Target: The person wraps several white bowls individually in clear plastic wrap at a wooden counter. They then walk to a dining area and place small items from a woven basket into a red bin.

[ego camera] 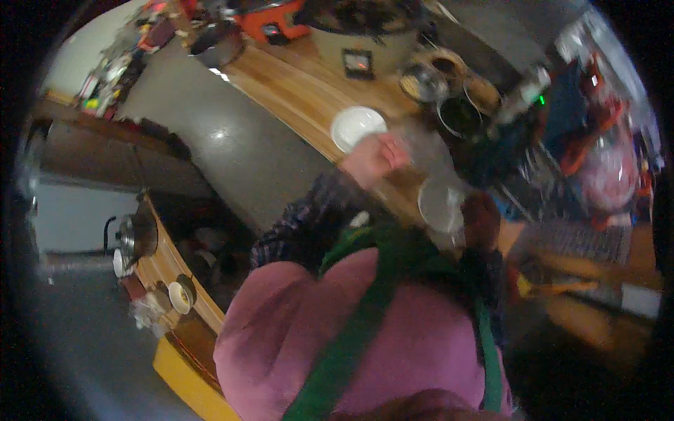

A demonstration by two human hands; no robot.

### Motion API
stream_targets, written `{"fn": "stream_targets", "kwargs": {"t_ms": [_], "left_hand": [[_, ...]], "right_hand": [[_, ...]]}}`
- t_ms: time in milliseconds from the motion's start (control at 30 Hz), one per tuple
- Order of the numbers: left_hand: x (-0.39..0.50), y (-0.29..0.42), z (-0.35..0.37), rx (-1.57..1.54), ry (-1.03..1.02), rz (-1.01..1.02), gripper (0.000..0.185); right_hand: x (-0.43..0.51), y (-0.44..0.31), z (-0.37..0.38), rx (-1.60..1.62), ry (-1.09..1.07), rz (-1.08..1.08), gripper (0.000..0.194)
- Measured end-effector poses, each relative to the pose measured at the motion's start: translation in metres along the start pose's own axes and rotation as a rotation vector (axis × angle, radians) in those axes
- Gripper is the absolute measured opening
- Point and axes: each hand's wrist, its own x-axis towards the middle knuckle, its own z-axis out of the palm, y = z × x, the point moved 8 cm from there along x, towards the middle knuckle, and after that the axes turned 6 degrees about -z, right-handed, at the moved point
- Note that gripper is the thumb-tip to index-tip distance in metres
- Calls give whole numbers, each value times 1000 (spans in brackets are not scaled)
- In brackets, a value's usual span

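My left hand (375, 159), its fingers curled, is over the wooden counter (300, 89) at the near edge of a white dish (358, 128). A blurred translucent patch beside its fingertips is too smeared to name, so I cannot tell whether the hand holds anything. My right hand (481, 217), dark and blurred, is at the right side of a pale round bowl (440, 204) and appears to grip its rim. The bowl looks tilted, and its contents are not clear.
Beyond the dish stand a large beige cooker (342, 44) and an orange appliance (268, 23). Several bowls and a dark-filled container (459, 116) crowd the back right. Cluttered goods (590, 152) lie at right. On a left counter are a metal pot (138, 237) and a small bowl (181, 298).
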Motion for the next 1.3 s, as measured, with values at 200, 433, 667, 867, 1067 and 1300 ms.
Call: {"fn": "stream_targets", "kwargs": {"t_ms": [200, 433, 667, 867, 1067, 1300], "left_hand": [[-2, 1, -35, -257, 274, 10, 8], [-14, -5, -71, -353, 273, -7, 11], [-36, 8, -58, -536, 29, -55, 6], [-51, 28, -35, -677, -124, -22, 13], [-72, 65, -19, 215, 375, 316, 10], [-61, 53, 45, 842, 310, 401, 13]], "right_hand": [[7, -61, -33, -153, 108, -232, 7], [15, -60, -9, -209, 85, -228, 20], [25, 1, 45, 1430, 182, 335, 10], [33, -16, 66, 1430, -2, 313, 12], [66, -83, 14, 320, 103, -35, 42], [111, -183, 12, -62, 284, -419, 34]]}}
